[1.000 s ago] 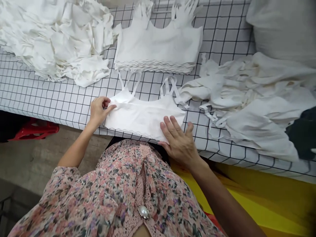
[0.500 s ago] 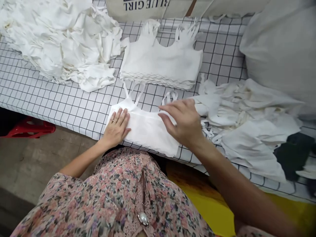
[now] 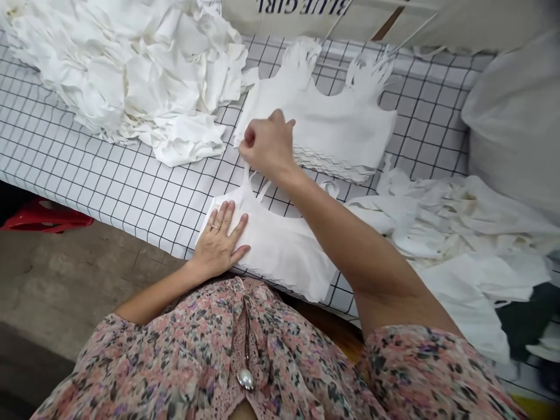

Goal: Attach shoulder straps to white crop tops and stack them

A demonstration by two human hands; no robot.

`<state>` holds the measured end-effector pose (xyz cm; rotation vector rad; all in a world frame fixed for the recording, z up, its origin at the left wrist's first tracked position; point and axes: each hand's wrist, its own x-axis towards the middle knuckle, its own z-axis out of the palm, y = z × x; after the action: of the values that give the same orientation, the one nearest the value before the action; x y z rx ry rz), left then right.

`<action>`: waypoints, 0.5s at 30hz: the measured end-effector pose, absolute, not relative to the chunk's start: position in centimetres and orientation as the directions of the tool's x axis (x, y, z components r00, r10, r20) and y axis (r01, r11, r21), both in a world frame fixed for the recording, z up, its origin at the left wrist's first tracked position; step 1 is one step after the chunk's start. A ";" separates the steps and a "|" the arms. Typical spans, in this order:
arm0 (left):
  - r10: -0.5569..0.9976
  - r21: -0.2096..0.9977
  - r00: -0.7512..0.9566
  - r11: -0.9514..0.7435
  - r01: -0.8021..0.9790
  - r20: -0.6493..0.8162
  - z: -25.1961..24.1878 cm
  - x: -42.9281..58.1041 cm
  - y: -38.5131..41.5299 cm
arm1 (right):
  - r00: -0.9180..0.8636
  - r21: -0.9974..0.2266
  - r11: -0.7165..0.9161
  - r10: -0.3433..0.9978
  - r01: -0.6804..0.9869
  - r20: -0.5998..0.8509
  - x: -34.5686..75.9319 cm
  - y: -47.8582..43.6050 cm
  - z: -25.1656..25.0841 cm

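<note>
The left hand [image 3: 217, 242] lies open and flat on a white stretch-fabric crop top [image 3: 280, 256] with thin straps, which is on a white table cover with black grid [image 3: 131, 181]. The right hand [image 3: 266, 146] is curled narrow at the edge of a stack of white tops [image 3: 345, 116]; I cannot tell if it holds anything.

Grid-printed desk [image 3: 144, 198] passable at the back only by a narrow lane between the crumpled white fabric heap [image 3: 126, 76] and the stacked white cut pieces [image 3: 350, 116], with the right hand [image 3: 266, 146] and forearm [image 3: 350, 245] across its near end. Far edge blocked by a printed carton [image 3: 332, 14]. Right side walled by a loose white pile [image 3: 464, 233] and a pale sack [image 3: 516, 128]. Wider grid reachable left of the left hand [image 3: 219, 239], out to the front edge.
</note>
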<state>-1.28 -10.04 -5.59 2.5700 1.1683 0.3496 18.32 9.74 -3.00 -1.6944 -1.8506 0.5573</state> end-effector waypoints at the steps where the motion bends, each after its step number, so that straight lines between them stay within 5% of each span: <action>1: 0.766 0.382 0.637 -0.617 0.689 0.087 -5.5 -1.2 -10.1 | -0.004 -0.740 0.086 0.994 0.667 0.112 18.8 9.6 -2.4; 4: 0.777 0.441 0.628 -0.583 0.683 0.055 -5.2 -1.1 -10.1 | 0.086 -0.949 -0.032 0.996 0.312 -0.005 19.8 9.0 0.0; 8: 0.782 0.436 0.620 -0.578 0.690 0.055 -5.0 -1.0 -10.1 | 0.185 -0.991 -0.130 0.974 -0.027 -0.133 20.8 8.5 3.2; 15: 0.777 0.390 0.624 -0.600 0.699 0.079 -5.0 -1.1 -9.9 | 0.275 -0.986 -0.023 0.959 -0.164 -0.068 23.9 9.7 5.7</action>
<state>-1.11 -9.91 -4.98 2.5279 1.1877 0.3449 23.93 9.66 5.74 -1.2452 -0.8633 1.1021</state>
